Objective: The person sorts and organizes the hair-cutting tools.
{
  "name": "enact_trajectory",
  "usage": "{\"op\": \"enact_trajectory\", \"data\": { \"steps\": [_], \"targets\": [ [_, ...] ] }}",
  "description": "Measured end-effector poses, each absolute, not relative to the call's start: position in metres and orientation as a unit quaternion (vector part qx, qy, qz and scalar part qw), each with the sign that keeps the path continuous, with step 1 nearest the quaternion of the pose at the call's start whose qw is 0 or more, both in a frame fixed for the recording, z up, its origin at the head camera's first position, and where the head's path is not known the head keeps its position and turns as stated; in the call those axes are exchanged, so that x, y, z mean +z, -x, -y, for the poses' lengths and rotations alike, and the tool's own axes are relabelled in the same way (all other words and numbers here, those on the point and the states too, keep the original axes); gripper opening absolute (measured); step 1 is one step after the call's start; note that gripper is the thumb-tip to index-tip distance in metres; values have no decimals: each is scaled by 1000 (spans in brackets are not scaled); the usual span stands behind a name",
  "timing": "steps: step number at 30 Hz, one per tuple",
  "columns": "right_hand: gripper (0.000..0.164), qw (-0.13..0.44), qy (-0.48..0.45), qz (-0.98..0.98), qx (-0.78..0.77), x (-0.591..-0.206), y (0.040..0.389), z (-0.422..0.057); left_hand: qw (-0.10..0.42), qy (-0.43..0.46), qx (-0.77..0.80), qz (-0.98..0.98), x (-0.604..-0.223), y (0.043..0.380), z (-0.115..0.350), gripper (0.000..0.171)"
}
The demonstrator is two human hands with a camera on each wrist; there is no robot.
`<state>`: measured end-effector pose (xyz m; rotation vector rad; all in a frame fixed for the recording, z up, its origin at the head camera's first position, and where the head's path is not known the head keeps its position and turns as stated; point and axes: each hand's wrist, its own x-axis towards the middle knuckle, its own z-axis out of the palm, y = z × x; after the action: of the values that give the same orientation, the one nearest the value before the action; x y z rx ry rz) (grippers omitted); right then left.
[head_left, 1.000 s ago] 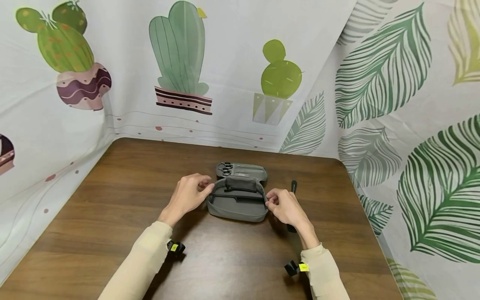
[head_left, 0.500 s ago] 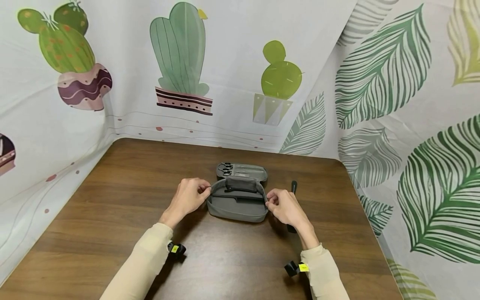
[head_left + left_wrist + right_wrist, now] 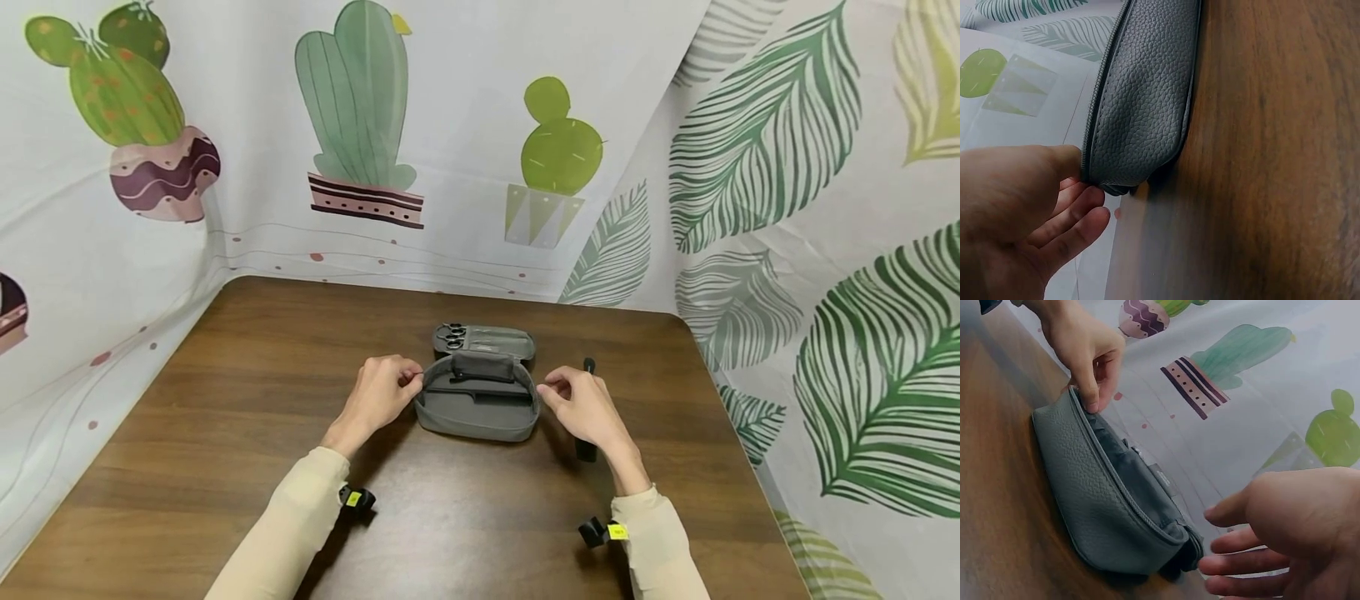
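A grey pebbled-leather zip case [image 3: 476, 427] stands unzipped on the table, its mouth facing up. Its open lid [image 3: 501, 341] lies behind it and carries scissors [image 3: 452, 336] in the left part. Inside the case's body are a dark lining and a dark strip across the middle. My left hand [image 3: 375, 393] pinches the rim at the case's left end, thumb inside and fingers outside. At the other end my right hand [image 3: 588, 408] is just off the rim, its fingers [image 3: 1244, 562] relaxed and apart, with nothing between them.
A black slim tool [image 3: 587, 451] lies on the brown wooden table [image 3: 465, 525], partly hidden under my right hand. Cloth printed with cacti and leaves [image 3: 465, 167] hangs behind the table and along its sides.
My right hand has let go of the case's right rim and moved slightly right. My left hand has shifted slightly at the left end and now pinches the rim there.
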<state>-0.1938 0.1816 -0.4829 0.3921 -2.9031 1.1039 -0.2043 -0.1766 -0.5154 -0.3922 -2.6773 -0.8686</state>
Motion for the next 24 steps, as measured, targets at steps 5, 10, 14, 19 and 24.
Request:
{"op": "enact_trajectory", "data": {
  "steps": [5, 10, 14, 19, 24],
  "targets": [
    [27, 45, -101, 930, 350, -487, 191, -188, 151, 140, -299, 932, -516, 206, 176, 6],
    [36, 74, -97, 938, 323, -494, 185, -198, 153, 137, -301, 931, -517, 206, 176, 6],
    [42, 68, -90, 949, 293, -501, 179, -211, 154, 141, -302, 930, -519, 206, 175, 5],
    [51, 39, -74, 963, 257, -509, 170, -224, 157, 141, -306, 928, -520, 205, 175, 5],
    [63, 25, -54, 972, 226, -517, 165, -231, 156, 140, -305, 929, -520, 205, 175, 5]
  ]
}}
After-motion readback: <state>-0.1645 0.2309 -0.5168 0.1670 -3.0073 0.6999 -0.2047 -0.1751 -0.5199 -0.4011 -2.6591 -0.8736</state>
